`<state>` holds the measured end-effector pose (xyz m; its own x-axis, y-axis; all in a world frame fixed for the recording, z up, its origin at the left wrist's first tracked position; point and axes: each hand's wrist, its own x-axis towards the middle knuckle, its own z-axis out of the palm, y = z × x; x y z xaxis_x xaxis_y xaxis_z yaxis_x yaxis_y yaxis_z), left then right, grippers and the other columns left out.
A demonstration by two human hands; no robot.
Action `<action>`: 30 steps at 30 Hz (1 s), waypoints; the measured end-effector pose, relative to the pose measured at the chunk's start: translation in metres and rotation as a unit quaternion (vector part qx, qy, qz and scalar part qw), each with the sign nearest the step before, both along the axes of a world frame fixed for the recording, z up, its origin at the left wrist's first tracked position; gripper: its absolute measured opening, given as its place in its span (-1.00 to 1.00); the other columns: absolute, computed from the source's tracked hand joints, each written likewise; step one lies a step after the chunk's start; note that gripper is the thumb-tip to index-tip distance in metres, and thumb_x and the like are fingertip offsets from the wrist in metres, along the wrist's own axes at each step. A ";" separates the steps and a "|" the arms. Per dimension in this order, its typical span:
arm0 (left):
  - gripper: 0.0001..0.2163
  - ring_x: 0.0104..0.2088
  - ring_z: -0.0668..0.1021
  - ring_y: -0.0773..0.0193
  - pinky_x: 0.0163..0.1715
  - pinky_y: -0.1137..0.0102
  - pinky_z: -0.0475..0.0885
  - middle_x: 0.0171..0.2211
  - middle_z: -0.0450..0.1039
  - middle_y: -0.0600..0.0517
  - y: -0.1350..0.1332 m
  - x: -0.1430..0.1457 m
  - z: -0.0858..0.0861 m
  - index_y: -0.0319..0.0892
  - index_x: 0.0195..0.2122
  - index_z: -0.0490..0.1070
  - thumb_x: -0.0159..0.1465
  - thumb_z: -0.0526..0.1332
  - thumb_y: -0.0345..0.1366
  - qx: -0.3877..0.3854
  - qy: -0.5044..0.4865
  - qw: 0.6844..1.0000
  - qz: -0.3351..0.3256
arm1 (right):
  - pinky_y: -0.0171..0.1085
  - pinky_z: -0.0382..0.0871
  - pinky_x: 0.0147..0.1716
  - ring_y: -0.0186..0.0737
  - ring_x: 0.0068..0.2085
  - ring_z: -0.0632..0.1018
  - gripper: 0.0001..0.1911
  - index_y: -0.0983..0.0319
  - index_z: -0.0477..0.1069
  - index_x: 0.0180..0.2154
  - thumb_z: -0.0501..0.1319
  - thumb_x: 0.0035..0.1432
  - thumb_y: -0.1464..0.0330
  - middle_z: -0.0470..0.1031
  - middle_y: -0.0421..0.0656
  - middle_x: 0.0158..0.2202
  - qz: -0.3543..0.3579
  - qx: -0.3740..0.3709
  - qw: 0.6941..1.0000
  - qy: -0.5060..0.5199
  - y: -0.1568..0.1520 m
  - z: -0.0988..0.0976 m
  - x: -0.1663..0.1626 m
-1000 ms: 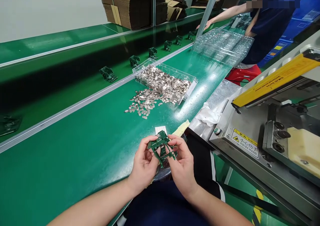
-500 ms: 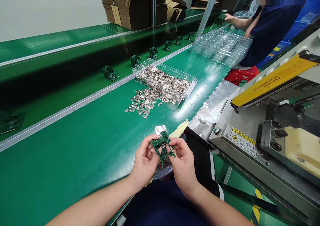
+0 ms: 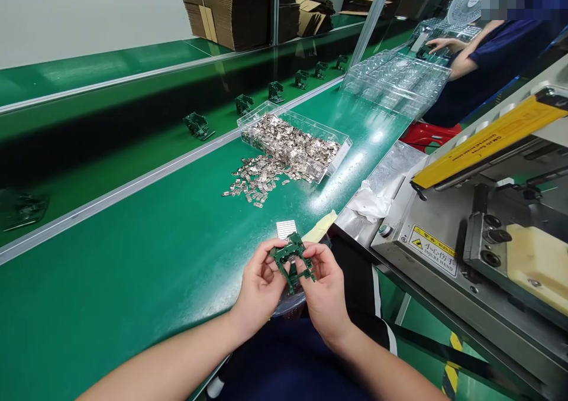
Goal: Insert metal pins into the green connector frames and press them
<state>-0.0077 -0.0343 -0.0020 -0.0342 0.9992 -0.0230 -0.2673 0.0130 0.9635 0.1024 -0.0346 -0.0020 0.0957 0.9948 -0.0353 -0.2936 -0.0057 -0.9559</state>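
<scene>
A dark green plastic frame part [image 3: 290,247] with prongs is held between both hands, just past the bench's near edge. My left hand [image 3: 261,283] grips its left side, thumb and fingers closed on it. On the opposite side my right hand [image 3: 326,280] pinches the same part, its thumb pressed towards the middle. Whether a small metal piece sits under the thumbs I cannot tell. Right behind the part lies a white block with lined rows [image 3: 286,229]. Farther back, a clear tray [image 3: 337,158] holds many small metal pieces, and a loose pile [image 3: 255,179] has spilled beside it.
Several green parts [image 3: 198,126] stand along the dark belt [image 3: 133,146] behind a metal rail. Clear blister trays [image 3: 394,81] stand at the far right, beside a seated co-worker [image 3: 492,64]. A machine with a yellow sensor bar [image 3: 488,138] fills the right side. Cardboard stacks [image 3: 231,10] stand behind.
My thumbs have shifted slightly on the green part, which has turned a little. The co-worker's arm has drawn back from the belt towards the trays. The view has moved a little.
</scene>
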 end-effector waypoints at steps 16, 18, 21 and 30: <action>-0.77 -0.42 0.47 0.47 -0.42 0.63 0.41 -0.39 0.45 0.12 -0.001 -0.001 0.005 -0.14 -0.18 0.38 0.13 0.28 -0.42 -0.001 0.028 1.000 0.002 | -0.41 0.31 -0.28 -0.32 -0.29 0.39 -0.87 0.19 0.35 -0.35 0.31 0.14 0.38 0.37 -0.22 -0.31 0.029 -0.005 0.998 0.051 -0.004 -0.006 0.006; -0.77 -0.42 0.47 0.47 -0.42 0.63 0.41 -0.38 0.46 0.12 -0.002 -0.001 0.004 -0.14 -0.18 0.38 0.12 0.28 -0.44 -0.001 0.031 1.000 0.000 | -0.41 0.32 -0.30 -0.33 -0.30 0.39 -0.85 0.20 0.34 -0.36 0.33 0.11 0.40 0.38 -0.23 -0.33 0.023 -0.007 0.998 0.060 -0.004 -0.005 0.005; -0.75 -0.42 0.49 0.46 -0.41 0.62 0.43 -0.38 0.46 0.11 -0.004 0.000 0.004 -0.14 -0.18 0.39 0.10 0.29 -0.45 -0.009 0.030 1.000 -0.002 | -0.43 0.33 -0.39 -0.35 -0.37 0.38 -0.81 0.19 0.31 -0.36 0.34 0.07 0.42 0.37 -0.25 -0.37 0.017 -0.016 0.996 0.083 -0.006 -0.004 0.005; -0.70 -0.45 0.49 0.44 -0.45 0.58 0.44 -0.40 0.44 0.11 -0.009 0.005 0.004 -0.15 -0.17 0.37 0.06 0.33 -0.43 -0.029 0.030 0.999 -0.025 | -0.41 0.37 -0.44 -0.35 -0.41 0.39 -0.76 0.17 0.27 -0.34 0.34 0.04 0.43 0.32 -0.29 -0.39 0.003 -0.026 0.997 0.077 -0.012 -0.001 0.009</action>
